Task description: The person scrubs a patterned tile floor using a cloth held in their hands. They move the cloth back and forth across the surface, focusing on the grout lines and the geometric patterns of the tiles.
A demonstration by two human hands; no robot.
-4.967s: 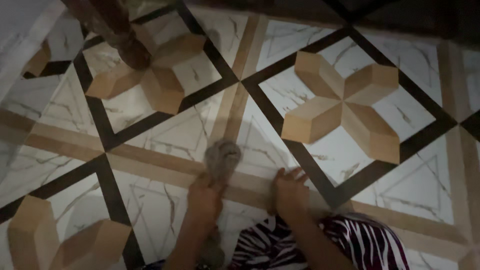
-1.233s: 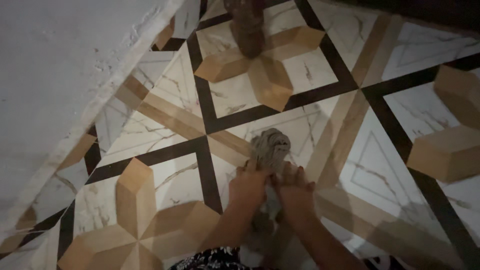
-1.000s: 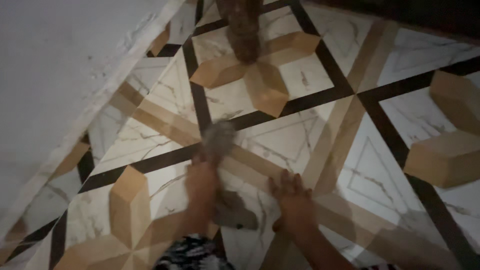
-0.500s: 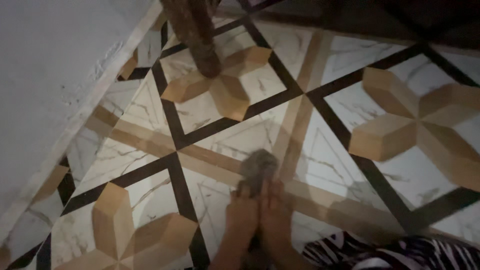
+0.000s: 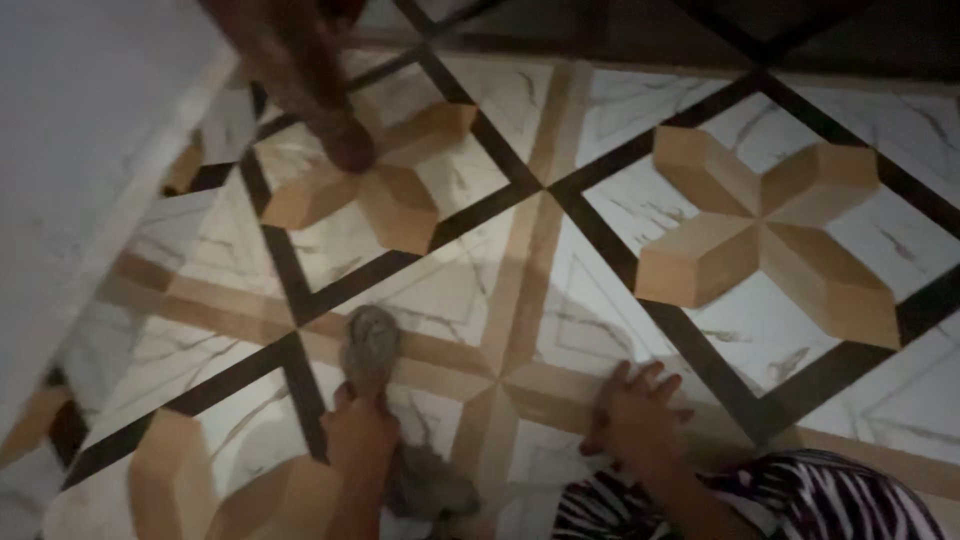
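Change vs. half a sec ago: hands were together on the rag; now apart. Left hand [image 5: 358,435] keeps the rag, right hand [image 5: 637,420] has gone out to approx. 3 o'clock of it, flat on the floor.

Item 1 – grey crumpled cloth rag [image 5: 370,350]: on the patterned marble-look tile floor with tan star inlays and dark bands [image 5: 600,300], frame lower-centre-left. One end sticks out at 12 o'clock of the left hand, the rest trails back to 6 o'clock by the wrist.

Item 2 – left hand: fingers closed down on the rag, pressing it to the floor.

Item 3 – right hand: fingers spread, palm down, holds nothing; looks like a brace.

Item 4 – dark wooden furniture leg [image 5: 335,120]: approx. 12 o'clock of the rag, well apart.

Item 5 – black-and-white striped garment [image 5: 800,500]: lower right, by the right forearm.

Step (judged): floor wiping, mid-stroke, one-handed. Next move needs: downward pressure kept on the rag, weight staying on the right hand, stroke kept short of the leg.
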